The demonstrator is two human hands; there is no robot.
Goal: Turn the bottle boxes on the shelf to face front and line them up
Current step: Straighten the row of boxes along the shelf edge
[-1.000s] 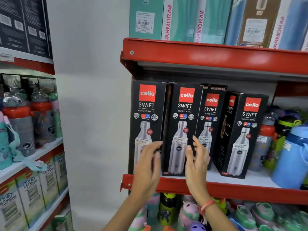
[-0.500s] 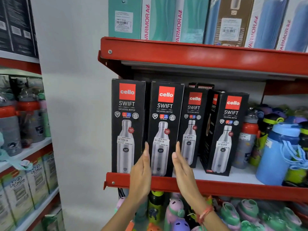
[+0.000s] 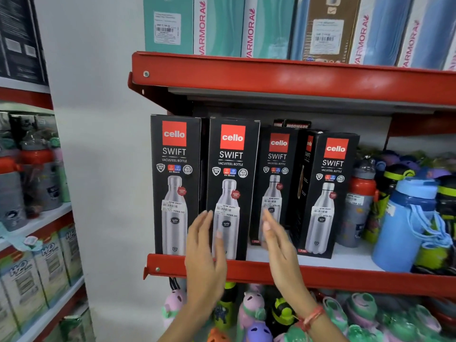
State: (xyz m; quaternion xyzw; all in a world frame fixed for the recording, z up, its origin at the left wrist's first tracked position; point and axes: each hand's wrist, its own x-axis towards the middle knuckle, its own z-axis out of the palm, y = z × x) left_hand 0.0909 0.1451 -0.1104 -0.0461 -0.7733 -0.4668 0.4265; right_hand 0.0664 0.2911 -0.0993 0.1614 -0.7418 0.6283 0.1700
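Observation:
Several black Cello Swift bottle boxes stand on the red shelf [image 3: 345,277]. The first box [image 3: 175,169] and the second box [image 3: 232,174] face front at the shelf's front left. The third box [image 3: 277,169] stands further back. The fourth box [image 3: 330,183] is turned, showing its left side. My left hand [image 3: 204,253], fingers straight and apart, is in front of the gap between the first two boxes. My right hand [image 3: 276,240], flat and open, is raised in front of the third box's lower part. Neither hand holds anything.
Loose bottles stand right of the boxes, with a large blue one [image 3: 407,223] near the edge. Teal and blue cartons [image 3: 222,25] fill the shelf above. Children's bottles [image 3: 254,314] crowd the shelf below. A second rack [image 3: 37,218] stands to the left past a white wall.
The view has moved closer. My hands have spread apart from either side of the second box's lower part, and my right hand has shifted right in front of the third box.

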